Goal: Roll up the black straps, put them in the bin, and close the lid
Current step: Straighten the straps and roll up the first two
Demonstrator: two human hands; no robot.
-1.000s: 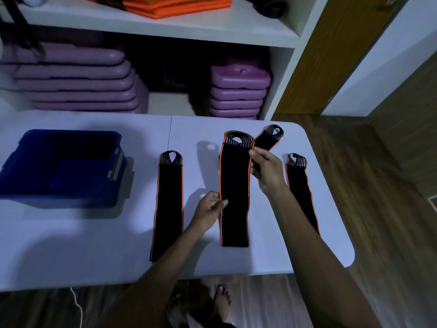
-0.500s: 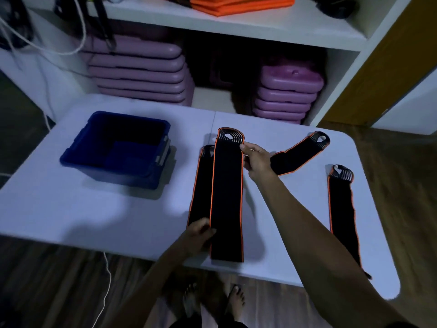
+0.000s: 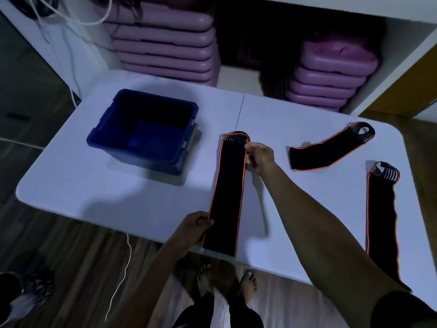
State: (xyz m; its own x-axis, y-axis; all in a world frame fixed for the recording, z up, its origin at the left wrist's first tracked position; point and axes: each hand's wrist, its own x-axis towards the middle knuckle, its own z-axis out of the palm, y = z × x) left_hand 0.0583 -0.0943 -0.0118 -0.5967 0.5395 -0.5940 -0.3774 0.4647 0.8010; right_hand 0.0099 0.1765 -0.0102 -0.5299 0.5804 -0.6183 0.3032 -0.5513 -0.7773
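A long black strap with orange edging [image 3: 228, 190] lies lengthwise on the white table [image 3: 118, 192], stacked over another strap whose dark end just peeks out at the top. My right hand [image 3: 259, 156] pinches its far end by the ribbed loop. My left hand [image 3: 195, 227] grips its near left corner at the table's front edge. A second black strap [image 3: 331, 147] lies slanted to the right. A third strap [image 3: 380, 221] runs along the right side, partly hidden by my right arm. The open blue bin [image 3: 144, 129] stands on the left. No lid is visible.
Stacks of purple step platforms [image 3: 165, 43] fill the white shelf behind the table. A white cord [image 3: 120, 278] hangs down to the wooden floor near the front edge. My bare feet [image 3: 224, 278] stand under the table's front edge. A shoe [image 3: 30, 292] lies on the floor at lower left.
The held strap has been carried left and laid over the strap that lay beside it, which it now covers. My left hand slid down to its near corner. The camera moved closer and tilted down.
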